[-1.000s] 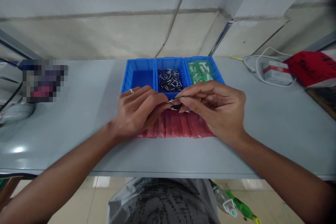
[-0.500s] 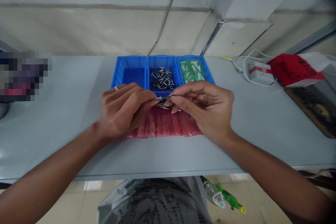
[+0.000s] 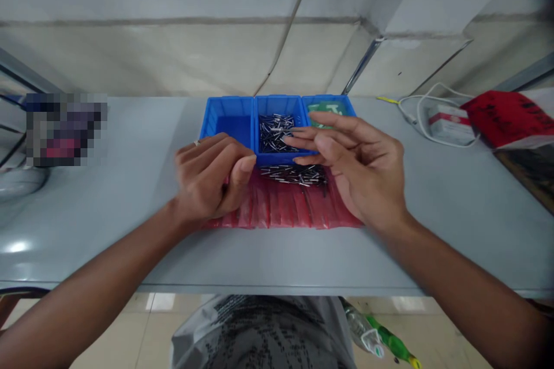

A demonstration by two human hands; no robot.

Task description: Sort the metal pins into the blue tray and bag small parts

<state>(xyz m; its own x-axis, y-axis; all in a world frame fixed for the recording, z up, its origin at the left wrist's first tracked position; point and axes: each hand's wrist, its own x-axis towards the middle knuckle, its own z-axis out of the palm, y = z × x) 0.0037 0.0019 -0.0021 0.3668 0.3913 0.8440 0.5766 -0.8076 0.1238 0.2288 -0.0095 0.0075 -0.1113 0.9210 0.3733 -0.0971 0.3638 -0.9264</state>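
My left hand (image 3: 212, 176) is closed in front of the left blue bin (image 3: 229, 112), thumb pressed against the curled fingers; whatever it may hold is hidden. My right hand (image 3: 367, 158) hovers over the front of the bins with its fingers spread and nothing visible between them. Below its fingertips, the middle blue bin (image 3: 279, 158) contains many short metal pins (image 3: 276, 127) that look like blind rivets. More loose metal pins (image 3: 294, 174) lie in front of the bins on a red plastic sheet (image 3: 281, 207) with ridged folds, between the two hands.
The right blue bin (image 3: 309, 98) has a green bag (image 3: 331, 108) of white pieces, partly behind my right hand. Right of it on the grey table (image 3: 130, 184) are a white cable (image 3: 419, 109), a small box (image 3: 450, 125) and a red packet (image 3: 506, 118). Bottles (image 3: 392, 340) lie on the floor.
My hands have parted; earlier they held a thin metal pin between their fingertips. My right hand has opened, uncovering the loose pins. The camera view has shifted slightly.
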